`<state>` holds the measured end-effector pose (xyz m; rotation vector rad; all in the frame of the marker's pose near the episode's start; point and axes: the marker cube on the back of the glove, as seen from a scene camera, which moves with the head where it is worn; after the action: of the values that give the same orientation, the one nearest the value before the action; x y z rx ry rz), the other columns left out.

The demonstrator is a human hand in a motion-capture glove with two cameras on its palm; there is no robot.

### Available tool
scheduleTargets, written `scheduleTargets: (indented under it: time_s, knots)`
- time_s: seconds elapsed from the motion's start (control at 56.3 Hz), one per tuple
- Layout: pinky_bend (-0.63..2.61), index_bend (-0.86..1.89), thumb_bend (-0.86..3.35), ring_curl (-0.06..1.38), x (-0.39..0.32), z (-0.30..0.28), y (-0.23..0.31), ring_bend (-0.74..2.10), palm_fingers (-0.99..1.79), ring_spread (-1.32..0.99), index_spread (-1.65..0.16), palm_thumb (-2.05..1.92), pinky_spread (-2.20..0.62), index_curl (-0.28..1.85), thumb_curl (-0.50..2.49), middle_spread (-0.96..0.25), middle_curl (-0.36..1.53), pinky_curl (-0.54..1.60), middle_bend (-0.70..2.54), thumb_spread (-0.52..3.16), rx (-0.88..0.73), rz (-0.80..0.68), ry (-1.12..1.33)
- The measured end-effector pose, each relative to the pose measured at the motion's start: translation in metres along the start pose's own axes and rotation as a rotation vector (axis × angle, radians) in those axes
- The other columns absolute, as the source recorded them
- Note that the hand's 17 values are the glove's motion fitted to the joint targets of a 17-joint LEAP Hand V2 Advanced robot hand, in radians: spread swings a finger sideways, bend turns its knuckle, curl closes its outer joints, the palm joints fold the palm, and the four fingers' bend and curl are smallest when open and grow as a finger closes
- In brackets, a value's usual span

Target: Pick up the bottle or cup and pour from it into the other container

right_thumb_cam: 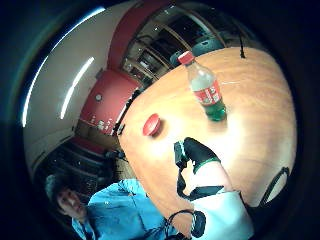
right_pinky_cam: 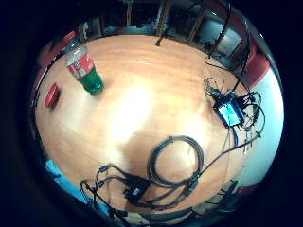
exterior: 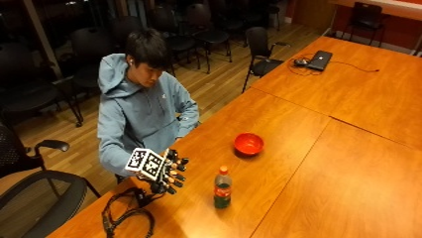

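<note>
**Bottle's waiting, hand not on it yet**

The clear plastic bottle with red cap, red label and green liquid low down (exterior: 223,188) stands upright on the orange wooden table (exterior: 342,163), with the shallow red bowl (exterior: 249,144) near it, farther along the table. The black-gloved right hand (exterior: 168,173) hovers beside the bottle, fingers spread, holding nothing. My guess: mostly empty, so it's light and tippy, and thin plastic dents easily. I'd wrap around the label band, where it looks least slippery.
</note>
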<state>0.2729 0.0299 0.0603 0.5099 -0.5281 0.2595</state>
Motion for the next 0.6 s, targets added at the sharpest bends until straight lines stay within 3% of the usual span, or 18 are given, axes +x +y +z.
scheduleTargets:
  time_s: [0.604]
  knots:
    - [0.78, 0.13, -0.03, 0.30, 0.031, 0.073, -0.067, 0.46, -0.03, 0.17, -0.32, 0.61, 0.29, 0.18, 0.38, 0.12, 0.31, 0.31, 0.17, 0.88, -0.135, 0.104, -0.530]
